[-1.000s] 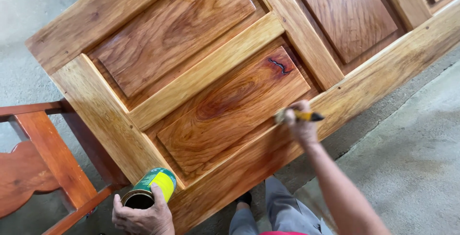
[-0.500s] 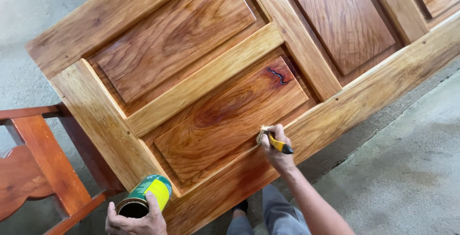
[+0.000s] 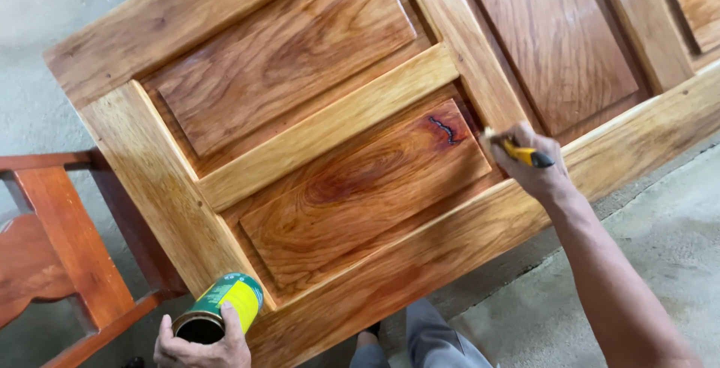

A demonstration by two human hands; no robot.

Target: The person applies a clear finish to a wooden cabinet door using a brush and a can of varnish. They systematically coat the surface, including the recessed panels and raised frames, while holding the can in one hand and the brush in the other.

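Observation:
A large panelled wooden door (image 3: 322, 128) lies flat below me, glossy with finish. My right hand (image 3: 536, 169) grips a paintbrush (image 3: 521, 152) with a yellow and black handle, its bristles touching the right edge of the lower raised panel (image 3: 360, 192), near a dark knot (image 3: 445, 129). My left hand (image 3: 202, 345) holds an open green and yellow tin can (image 3: 221, 308) at the door's near-left corner, tilted, its dark opening facing me.
A reddish wooden chair (image 3: 52, 248) stands under the door's left end. Grey concrete floor (image 3: 660, 240) surrounds the door. My legs in grey trousers (image 3: 439, 342) are below the door's near edge.
My right hand swept the brush left along the lower panel's edge, then back to the right and up to the panel's right corner. The can stayed in my left hand.

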